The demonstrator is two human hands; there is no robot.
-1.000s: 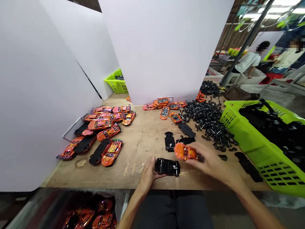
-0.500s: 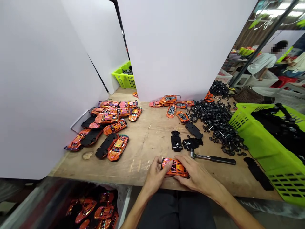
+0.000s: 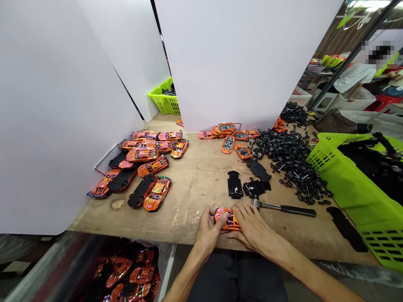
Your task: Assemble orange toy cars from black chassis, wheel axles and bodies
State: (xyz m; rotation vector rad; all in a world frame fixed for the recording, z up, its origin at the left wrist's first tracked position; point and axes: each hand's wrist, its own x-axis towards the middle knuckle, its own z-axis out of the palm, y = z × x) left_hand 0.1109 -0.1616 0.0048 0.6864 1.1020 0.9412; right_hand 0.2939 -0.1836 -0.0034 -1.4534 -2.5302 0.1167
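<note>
An orange toy car (image 3: 227,218) lies at the near edge of the wooden bench (image 3: 195,184), pressed between both hands. My left hand (image 3: 209,228) grips its left end with curled fingers. My right hand (image 3: 252,226) covers its right end, fingers pressed down on the body. A small hammer (image 3: 283,208) with a black handle lies just right of my right hand. Black chassis plates (image 3: 235,184) lie just behind the car.
Several finished orange cars (image 3: 145,167) lie at the left, more orange shells (image 3: 233,138) by the white partition. A heap of black wheels on axles (image 3: 289,159) and a green basket (image 3: 355,193) fill the right. A bin of cars (image 3: 129,277) sits below the bench. People work at the far right.
My right hand carried the orange body down onto the black chassis that my left hand held. Both hands now press the joined car at the bench's near edge. The hammer has come into sight.
</note>
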